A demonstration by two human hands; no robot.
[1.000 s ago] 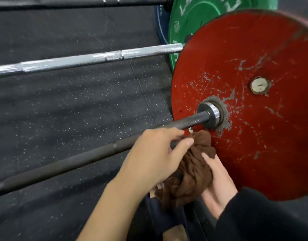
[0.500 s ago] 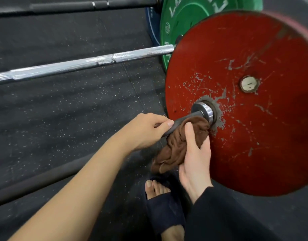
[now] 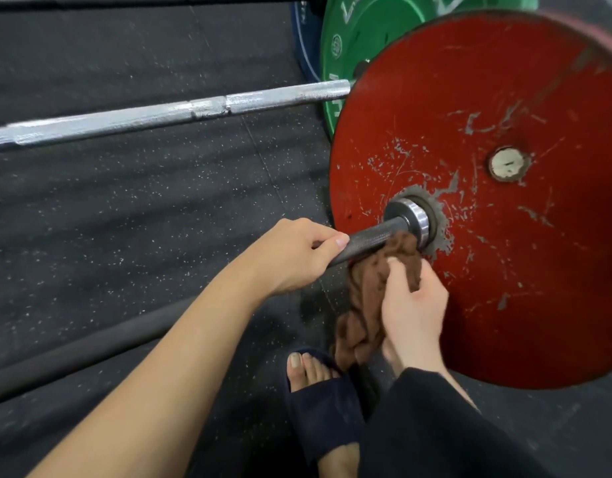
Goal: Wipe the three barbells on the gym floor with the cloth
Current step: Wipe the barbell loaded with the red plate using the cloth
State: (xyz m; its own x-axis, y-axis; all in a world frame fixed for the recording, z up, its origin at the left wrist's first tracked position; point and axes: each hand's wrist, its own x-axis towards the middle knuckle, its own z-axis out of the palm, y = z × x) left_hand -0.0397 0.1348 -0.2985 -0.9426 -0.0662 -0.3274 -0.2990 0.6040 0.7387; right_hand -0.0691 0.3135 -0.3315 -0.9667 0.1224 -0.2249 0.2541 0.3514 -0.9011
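In the head view, you look early in the job: the cloth work is at the collar end of the dark barbell (image 3: 366, 241), beside the red plate (image 3: 504, 253). The chrome barbell (image 3: 159, 115) beyond your hands and the third barbell (image 3: 125, 0) farther off seem untouched. Your left hand (image 3: 297, 257) is clenched around the dark barbell. Just right of it, your right hand (image 3: 413, 305) grasps the brown cloth (image 3: 366, 298), bunched against the bar's underside.

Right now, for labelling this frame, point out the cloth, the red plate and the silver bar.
cloth (image 3: 365, 298), head view, bunched middle folds
red plate (image 3: 504, 270), head view, scuffed front face
silver bar (image 3: 159, 115), head view, middle of shaft
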